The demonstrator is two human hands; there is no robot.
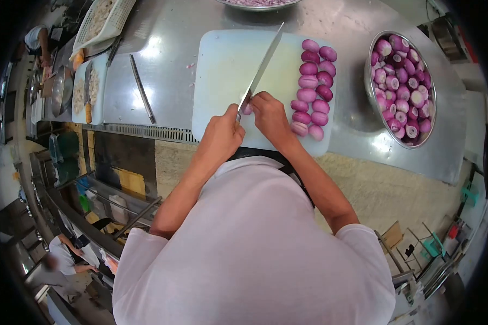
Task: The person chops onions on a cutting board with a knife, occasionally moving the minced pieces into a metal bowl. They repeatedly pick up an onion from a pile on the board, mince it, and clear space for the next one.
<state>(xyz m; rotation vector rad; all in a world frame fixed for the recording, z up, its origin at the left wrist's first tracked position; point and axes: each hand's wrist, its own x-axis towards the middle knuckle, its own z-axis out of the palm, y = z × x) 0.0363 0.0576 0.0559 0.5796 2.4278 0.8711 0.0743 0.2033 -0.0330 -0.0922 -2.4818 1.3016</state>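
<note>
My left hand (220,135) is wrapped round the handle of a kitchen knife (267,57), whose long blade points up and away over the white cutting board (217,59). My right hand (271,119) has its fingers bent and pressed round a red onion (248,109) beside the blade, near the board's front edge. The fingers and blade hide most of that onion. Peeled red onions (307,81) lie in two columns along the board's right side, just right of my right hand.
Right of the board stands a metal bowl (370,86) full of peeled red onions. A bowl of chopped onion (260,4) sits at the far edge. On the left lie a metal rod (141,86), another board with a knife (88,100), and a white basket (122,16). Other people are at left.
</note>
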